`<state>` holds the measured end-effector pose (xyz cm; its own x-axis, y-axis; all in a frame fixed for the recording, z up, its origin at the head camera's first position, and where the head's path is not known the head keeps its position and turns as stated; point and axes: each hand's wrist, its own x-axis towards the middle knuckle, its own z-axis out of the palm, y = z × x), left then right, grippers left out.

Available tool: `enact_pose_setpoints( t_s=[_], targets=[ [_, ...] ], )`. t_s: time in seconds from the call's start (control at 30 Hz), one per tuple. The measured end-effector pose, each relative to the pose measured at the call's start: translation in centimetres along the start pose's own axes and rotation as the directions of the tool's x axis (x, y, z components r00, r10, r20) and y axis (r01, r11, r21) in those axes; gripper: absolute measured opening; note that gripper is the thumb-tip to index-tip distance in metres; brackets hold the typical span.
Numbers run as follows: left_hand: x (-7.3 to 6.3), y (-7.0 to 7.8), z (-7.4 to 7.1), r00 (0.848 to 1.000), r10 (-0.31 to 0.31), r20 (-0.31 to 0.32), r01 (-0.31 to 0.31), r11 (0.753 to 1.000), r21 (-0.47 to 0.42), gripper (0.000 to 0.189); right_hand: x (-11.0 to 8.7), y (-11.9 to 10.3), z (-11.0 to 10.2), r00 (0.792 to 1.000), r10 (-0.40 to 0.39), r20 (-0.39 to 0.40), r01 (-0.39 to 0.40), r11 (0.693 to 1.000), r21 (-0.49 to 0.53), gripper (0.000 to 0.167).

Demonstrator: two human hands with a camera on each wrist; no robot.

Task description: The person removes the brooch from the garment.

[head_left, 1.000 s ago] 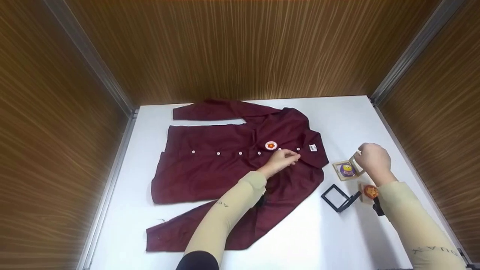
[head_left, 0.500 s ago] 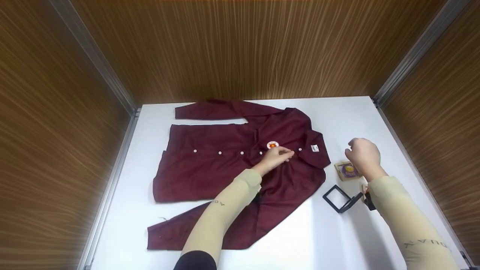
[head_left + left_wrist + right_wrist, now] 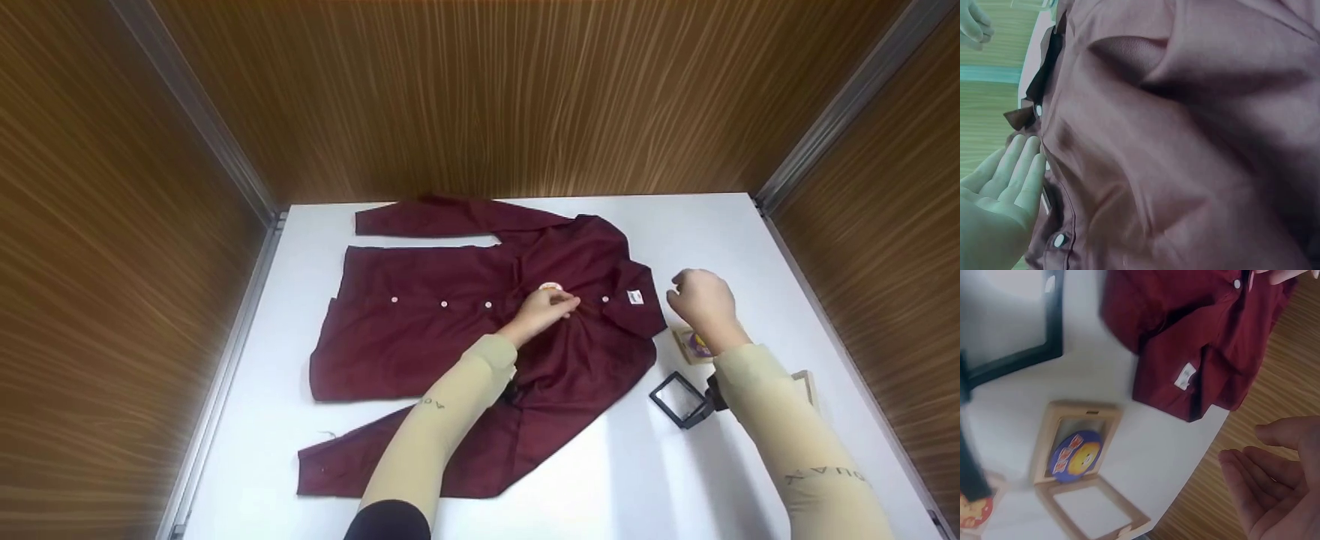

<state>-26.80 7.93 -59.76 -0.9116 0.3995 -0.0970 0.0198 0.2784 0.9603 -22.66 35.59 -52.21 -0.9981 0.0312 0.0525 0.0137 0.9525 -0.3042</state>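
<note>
A maroon button-up shirt (image 3: 420,337) lies spread out with its collar to the right. My left hand (image 3: 544,311) is at the front placket and appears to pinch it. Creases run down from the fingertips, and in the left wrist view cloth rises beside the fingers (image 3: 1019,174). The hand partly covers a round white badge (image 3: 551,286) on the shirt. Right of the collar, my right hand (image 3: 703,304) is above the table. In the right wrist view its thumb and loosely bent fingers (image 3: 1255,478) stand apart with nothing between them.
Below the right hand, an unfolded wooden display frame (image 3: 1109,417) contains a purple and yellow badge (image 3: 1077,457). A black display frame (image 3: 675,409) stands open nearer me. Another wooden frame (image 3: 806,382) with an orange-red badge (image 3: 976,513) is beside it. Wood-grain walls (image 3: 480,97) enclose the white table.
My right hand has moved left from the wooden frame's lid towards the collar. My left hand has shifted slightly left along the placket, covering more of the badge. The head view has shifted slightly.
</note>
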Motion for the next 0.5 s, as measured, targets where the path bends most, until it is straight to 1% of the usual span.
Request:
enact_pose_setpoints(
  t_s=[0.27, 0.43, 0.5],
  targets=[
    [0.3, -0.2, -0.5, 0.999, 0.021, -0.036, -0.022, 1.0, -0.014, 0.029, 0.7, -1.2, 0.9, 1.0, -0.005, -0.004, 0.005, 1.0, 0.025, 0.036],
    [0.5, -0.5, -0.7, 0.999, 0.02, -0.041, -0.02, 1.0, -0.009, 0.028, 1.4, -1.7, 1.6, 1.0, -0.011, -0.019, 0.012, 0.999, 0.032, 0.02],
    [0.5, -0.6, -0.8, 0.999, 0.018, -0.046, -0.018, 1.0, -0.012, 0.028, 1.7, -2.0, 1.8, 1.0, -0.014, -0.028, 0.015, 0.999, 0.036, 0.017]
  ],
)
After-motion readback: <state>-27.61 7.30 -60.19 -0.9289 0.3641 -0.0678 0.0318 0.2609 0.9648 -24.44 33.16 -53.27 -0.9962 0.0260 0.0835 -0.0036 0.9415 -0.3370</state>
